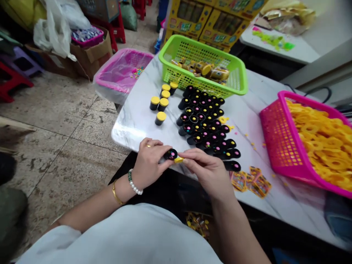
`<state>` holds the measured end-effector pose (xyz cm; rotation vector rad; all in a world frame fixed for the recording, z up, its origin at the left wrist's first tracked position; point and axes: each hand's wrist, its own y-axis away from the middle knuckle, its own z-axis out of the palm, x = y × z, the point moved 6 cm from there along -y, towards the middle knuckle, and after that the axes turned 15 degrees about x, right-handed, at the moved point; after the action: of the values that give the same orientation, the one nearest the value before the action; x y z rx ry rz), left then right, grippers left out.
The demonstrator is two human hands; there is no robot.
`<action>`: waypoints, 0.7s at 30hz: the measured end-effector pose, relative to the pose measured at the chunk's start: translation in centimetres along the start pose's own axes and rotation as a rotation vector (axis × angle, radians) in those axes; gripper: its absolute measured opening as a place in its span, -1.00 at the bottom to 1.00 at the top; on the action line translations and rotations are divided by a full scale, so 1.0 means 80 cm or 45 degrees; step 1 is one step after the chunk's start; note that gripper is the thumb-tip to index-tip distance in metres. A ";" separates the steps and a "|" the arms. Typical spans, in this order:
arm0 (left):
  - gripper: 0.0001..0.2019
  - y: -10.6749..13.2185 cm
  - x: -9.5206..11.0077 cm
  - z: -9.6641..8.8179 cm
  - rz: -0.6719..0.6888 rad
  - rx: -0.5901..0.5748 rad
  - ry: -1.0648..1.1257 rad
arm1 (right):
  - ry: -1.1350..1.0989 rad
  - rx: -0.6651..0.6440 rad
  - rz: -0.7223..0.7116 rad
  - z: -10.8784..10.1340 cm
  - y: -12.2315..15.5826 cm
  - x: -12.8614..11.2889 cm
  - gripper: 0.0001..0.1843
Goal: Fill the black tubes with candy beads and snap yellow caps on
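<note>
My left hand [151,159] is closed around a small black tub [171,154] whose open mouth faces up, with a pink piece showing inside. Between thumb and fingertips, my right hand [205,167] pinches a yellow lid [178,160] right beside the tub's rim. Beyond my hands, many open black tubs [205,134] stand in packed rows, each with pink or yellow pieces in it. To their left are several black tubs with yellow lids on [160,118].
A green basket [203,75] with yellow-lidded items stands at the back. On the right, a pink basket [286,146] holds yellow rings [316,135]. Printed cards [251,181] lie near the front edge. A plastic-lined pink basket [115,79] is beyond the table's left edge.
</note>
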<state>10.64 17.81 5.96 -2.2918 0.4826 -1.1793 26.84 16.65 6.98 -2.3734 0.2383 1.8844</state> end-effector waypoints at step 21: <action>-0.80 -0.009 -0.001 -0.003 -0.201 -0.301 0.097 | 0.034 -0.069 0.369 0.037 -0.024 0.008 -0.65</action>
<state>10.41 18.36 6.45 -2.5323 0.5001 -1.3530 24.49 19.04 5.66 -2.5165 0.5695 1.9994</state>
